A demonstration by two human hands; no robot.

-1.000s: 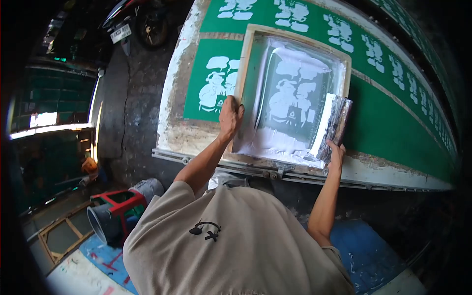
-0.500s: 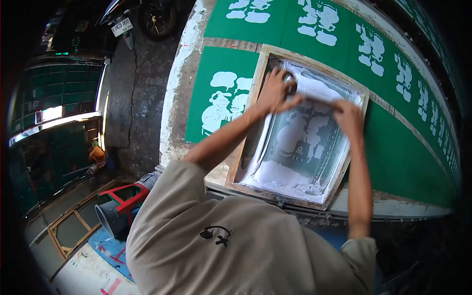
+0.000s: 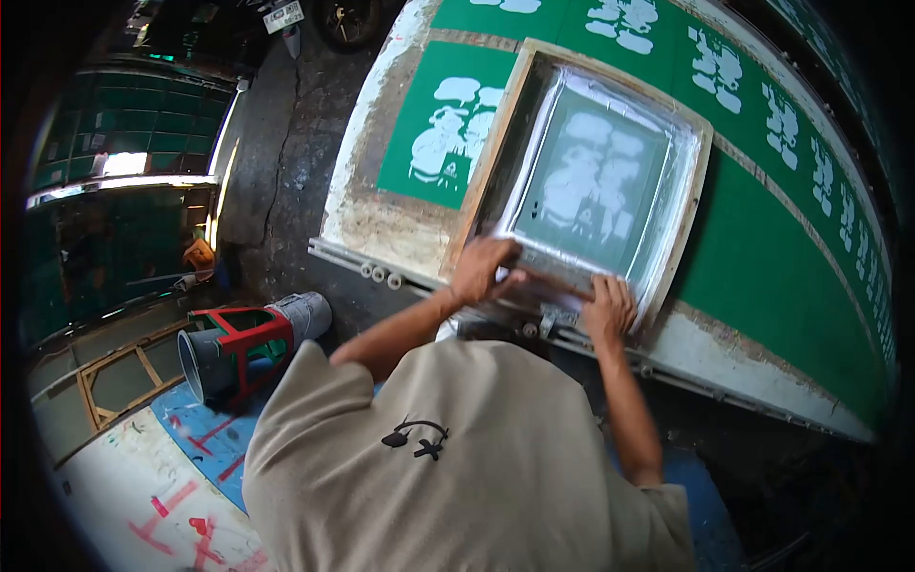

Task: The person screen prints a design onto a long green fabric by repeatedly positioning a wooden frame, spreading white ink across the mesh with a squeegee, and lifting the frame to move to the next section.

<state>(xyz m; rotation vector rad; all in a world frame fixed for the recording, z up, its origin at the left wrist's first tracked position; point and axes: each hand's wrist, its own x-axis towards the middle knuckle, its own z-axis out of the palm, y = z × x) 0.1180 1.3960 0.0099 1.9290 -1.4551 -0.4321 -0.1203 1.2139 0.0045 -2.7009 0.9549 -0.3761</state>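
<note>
A screen-printing frame (image 3: 496,143) with wooden sides lies on the long table. White ink coats its edges, and figures with speech bubbles show on its mesh (image 3: 591,181). My left hand (image 3: 488,271) and my right hand (image 3: 610,307) grip the two ends of a squeegee (image 3: 556,283) at the near end of the mesh. Fingers of both hands are bent around its bar; the blade is mostly hidden. Left of the frame is a green sheet (image 3: 477,71) printed with the same white figures.
More printed green sheets (image 3: 658,71) run along the table's far side, and plain green (image 3: 762,276) lies to the right. A metal rail (image 3: 334,255) edges the table. On the left are a red stool (image 3: 257,329), a grey bucket (image 3: 205,367) and a motorcycle wheel (image 3: 345,19).
Both hands have drawn the squeegee from the far end of the mesh to the near end. The ink that lay over the mesh has been pulled along, and the view has shifted.
</note>
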